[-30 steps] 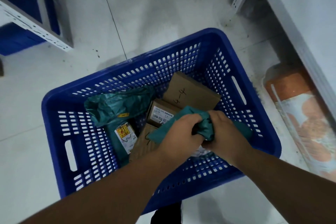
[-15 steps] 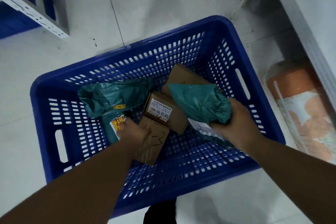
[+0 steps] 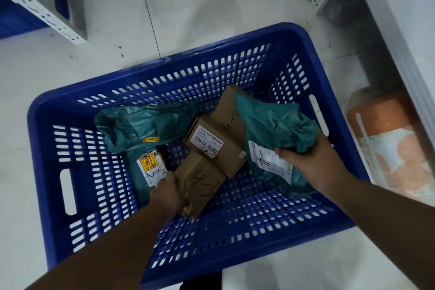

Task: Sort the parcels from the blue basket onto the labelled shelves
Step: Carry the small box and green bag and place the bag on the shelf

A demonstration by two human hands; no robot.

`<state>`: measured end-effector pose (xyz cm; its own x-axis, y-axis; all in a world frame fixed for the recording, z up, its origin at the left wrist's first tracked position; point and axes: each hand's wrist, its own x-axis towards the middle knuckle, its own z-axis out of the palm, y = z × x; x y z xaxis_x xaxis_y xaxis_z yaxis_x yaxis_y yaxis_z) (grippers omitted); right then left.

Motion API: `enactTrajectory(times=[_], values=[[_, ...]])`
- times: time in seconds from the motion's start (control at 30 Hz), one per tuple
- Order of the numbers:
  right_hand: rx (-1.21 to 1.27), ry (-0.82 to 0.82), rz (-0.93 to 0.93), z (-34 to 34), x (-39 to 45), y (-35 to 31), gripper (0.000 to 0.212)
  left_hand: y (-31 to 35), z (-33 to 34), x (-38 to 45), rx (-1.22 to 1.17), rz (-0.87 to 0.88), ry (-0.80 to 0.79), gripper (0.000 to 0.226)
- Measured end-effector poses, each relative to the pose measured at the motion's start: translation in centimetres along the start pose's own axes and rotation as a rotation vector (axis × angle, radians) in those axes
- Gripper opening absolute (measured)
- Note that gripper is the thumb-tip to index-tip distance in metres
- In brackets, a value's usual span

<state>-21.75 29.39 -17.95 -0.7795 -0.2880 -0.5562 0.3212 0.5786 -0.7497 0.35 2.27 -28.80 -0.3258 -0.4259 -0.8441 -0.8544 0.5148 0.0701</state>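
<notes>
A blue basket [image 3: 70, 226] stands on the floor below me with several parcels in it. My right hand [image 3: 308, 160] grips a green plastic mailer [image 3: 273, 129] with a white label, held at the basket's right side. My left hand [image 3: 170, 193] holds the near end of a small cardboard box marked 4-3 [image 3: 202, 183]. Behind it lie a cardboard box with a printed label [image 3: 211, 146] and another marked 4-4 [image 3: 228, 110]. Two more green mailers lie at the left, one crumpled [image 3: 141, 127], one with a yellow-red label [image 3: 146, 172].
A grey metal shelf frame [image 3: 47, 12] stands at the upper left over something blue. A white shelf unit [image 3: 400, 19] runs down the right side, with an orange-and-white wrapped bundle [image 3: 390, 146] on the floor beneath it. Pale floor surrounds the basket.
My hands parted: the right keeps the green mailer and has raised it to the right, while the left went down to the 4-3 box and took hold of it.
</notes>
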Motion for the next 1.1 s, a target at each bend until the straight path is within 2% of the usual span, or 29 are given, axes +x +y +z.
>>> enactTrajectory(times=[0.07, 0.2, 0.27, 0.33, 0.53, 0.6, 0.7, 0.77, 0.83, 0.9, 0.97, 1.03, 1.1], values=[[0.032, 0.024, 0.029, 0.0, 0.0, -0.3, 0.066, 0.7, -0.3, -0.1, -0.005, 0.025, -0.009, 0.067], [0.068, 0.098, 0.070, -0.7, -0.1, -2.2, 0.074, 1.9, -0.5, -1.3, 0.170, 0.048, -0.034, 0.092], [0.032, 0.110, 0.085, -1.6, 0.1, -3.6, 0.078, 2.3, -0.6, -2.5, 0.205, 0.055, -0.033, 0.086], [0.017, 0.081, 0.073, -2.7, -0.3, -5.4, 0.072, 2.6, -1.5, -3.7, 0.158, 0.041, -0.024, 0.075], [0.008, 0.072, 0.066, -6.6, -2.5, -12.5, 0.062, 5.7, -9.4, -9.1, -0.177, 0.106, -0.062, 0.055], [0.000, 0.082, 0.053, -8.4, -3.5, -15.3, 0.057, 7.0, -12.7, -11.2, -0.308, 0.102, -0.057, 0.065], [-0.017, 0.089, 0.008, -11.9, -5.5, -20.7, 0.043, 9.1, -17.9, -14.2, -0.434, 0.139, -0.036, 0.097], [-0.013, 0.108, -0.021, -14.4, -6.8, -24.1, 0.038, 10.8, -21.1, -16.4, -0.534, 0.180, -0.007, 0.101], [0.002, 0.150, -0.049, -17.3, -8.1, -27.8, 0.045, 12.8, -24.4, -19.5, -0.623, 0.221, 0.039, 0.102], [-0.015, 0.182, -0.088, -19.8, -9.8, -31.5, 0.056, 14.8, -27.5, -22.6, -0.725, 0.265, 0.074, 0.090], [-0.019, 0.205, -0.129, -22.8, -12.0, -35.6, 0.056, 17.0, -31.4, -26.6, -0.789, 0.335, 0.115, 0.072], [-0.032, 0.203, -0.149, -25.7, -14.3, -39.5, 0.051, 19.0, -35.2, -30.5, -0.882, 0.403, 0.143, 0.066], [-0.082, 0.221, -0.188, -28.3, -16.6, -43.0, 0.059, 20.7, -39.2, -35.0, -0.937, 0.479, 0.159, 0.060]])
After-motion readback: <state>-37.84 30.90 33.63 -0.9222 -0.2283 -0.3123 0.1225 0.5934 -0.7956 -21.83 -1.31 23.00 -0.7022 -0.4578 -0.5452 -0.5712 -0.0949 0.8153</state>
